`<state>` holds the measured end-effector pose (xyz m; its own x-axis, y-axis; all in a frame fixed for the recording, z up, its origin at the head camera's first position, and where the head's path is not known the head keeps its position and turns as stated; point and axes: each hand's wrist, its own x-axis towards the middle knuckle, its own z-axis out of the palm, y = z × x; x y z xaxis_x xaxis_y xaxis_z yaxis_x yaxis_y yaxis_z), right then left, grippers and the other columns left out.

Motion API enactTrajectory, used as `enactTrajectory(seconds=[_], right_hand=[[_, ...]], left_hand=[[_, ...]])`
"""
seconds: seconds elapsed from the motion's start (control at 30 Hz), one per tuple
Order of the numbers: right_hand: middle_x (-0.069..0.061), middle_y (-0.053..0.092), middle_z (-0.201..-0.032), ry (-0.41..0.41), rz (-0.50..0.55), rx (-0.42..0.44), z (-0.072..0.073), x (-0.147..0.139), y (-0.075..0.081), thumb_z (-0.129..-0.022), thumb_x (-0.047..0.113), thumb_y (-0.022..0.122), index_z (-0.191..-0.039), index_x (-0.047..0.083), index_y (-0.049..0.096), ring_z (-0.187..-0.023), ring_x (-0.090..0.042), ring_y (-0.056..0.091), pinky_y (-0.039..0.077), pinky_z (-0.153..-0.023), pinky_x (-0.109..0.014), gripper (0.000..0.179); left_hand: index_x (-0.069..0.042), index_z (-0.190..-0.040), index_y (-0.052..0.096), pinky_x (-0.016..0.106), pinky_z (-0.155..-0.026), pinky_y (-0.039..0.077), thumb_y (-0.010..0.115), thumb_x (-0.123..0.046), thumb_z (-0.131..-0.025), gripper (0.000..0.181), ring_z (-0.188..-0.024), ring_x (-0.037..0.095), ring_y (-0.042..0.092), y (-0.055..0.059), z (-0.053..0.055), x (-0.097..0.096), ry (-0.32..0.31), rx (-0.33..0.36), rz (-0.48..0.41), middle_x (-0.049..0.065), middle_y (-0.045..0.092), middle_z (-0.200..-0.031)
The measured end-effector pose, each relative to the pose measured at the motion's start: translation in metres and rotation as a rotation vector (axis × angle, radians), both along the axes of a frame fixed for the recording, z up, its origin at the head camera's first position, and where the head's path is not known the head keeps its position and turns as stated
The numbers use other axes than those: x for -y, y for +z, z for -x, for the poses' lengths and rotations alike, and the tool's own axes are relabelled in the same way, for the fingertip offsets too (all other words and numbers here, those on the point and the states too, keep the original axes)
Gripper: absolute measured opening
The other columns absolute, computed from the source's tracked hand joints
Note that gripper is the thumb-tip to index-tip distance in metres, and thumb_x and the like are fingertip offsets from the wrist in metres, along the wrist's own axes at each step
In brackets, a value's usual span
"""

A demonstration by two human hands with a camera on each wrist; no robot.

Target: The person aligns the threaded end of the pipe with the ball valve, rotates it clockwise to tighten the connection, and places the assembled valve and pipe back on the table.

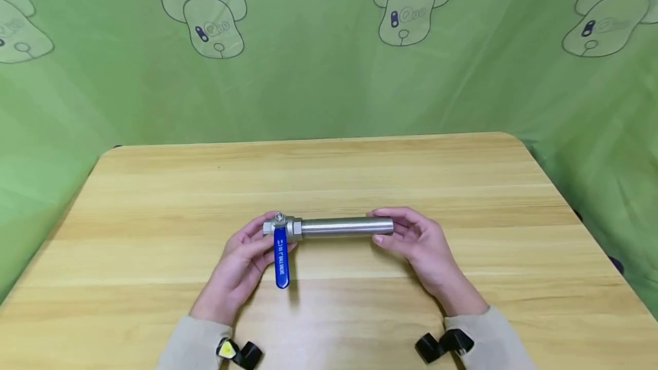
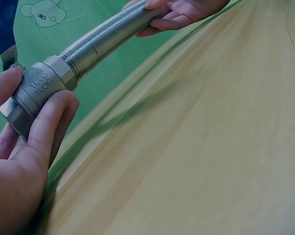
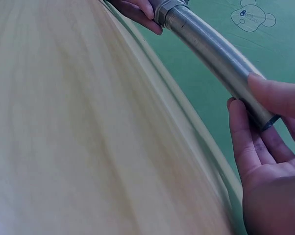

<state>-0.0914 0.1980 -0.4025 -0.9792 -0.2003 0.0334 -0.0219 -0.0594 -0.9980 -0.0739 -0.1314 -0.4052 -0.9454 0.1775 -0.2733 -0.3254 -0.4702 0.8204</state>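
A steel ball valve (image 2: pixel 37 87) with a blue lever handle (image 1: pixel 281 258) is joined to a straight metal pipe (image 1: pixel 344 226). My left hand (image 1: pixel 244 264) grips the valve body, thumb on one side and fingers on the other. Threads show on the pipe where it enters the valve's hex end in the left wrist view. At the pipe's free end, my right hand (image 1: pixel 418 244) holds it between thumb and fingers. Valve and pipe lie level across the head view, raised off the table, and the lever points toward me.
Under the hands is a wood-grain table (image 1: pixel 329 176) with rounded far corners. A green cloth backdrop (image 1: pixel 308 84) with printed bear heads hangs behind and at the sides. Black devices are strapped at both sleeve cuffs (image 1: pixel 483 336).
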Motion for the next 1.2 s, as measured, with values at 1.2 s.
enactTrajectory(seconds=[1.2], right_hand=[[-0.011,0.081,-0.099,-0.094,-0.160,0.154,0.0004,0.0065,0.0048,-0.111,0.030,0.062,-0.131,-0.009,0.063,-0.079,-0.019,0.080,0.072,-0.074,-0.035,0.044]], left_hand=[[0.004,-0.152,0.046,0.040,-0.109,0.063,0.054,0.012,-0.101,0.052,-0.113,0.019,0.078,-0.0029,-0.0023,0.0007,-0.008,-0.041,-0.005,0.003,0.076,-0.128]])
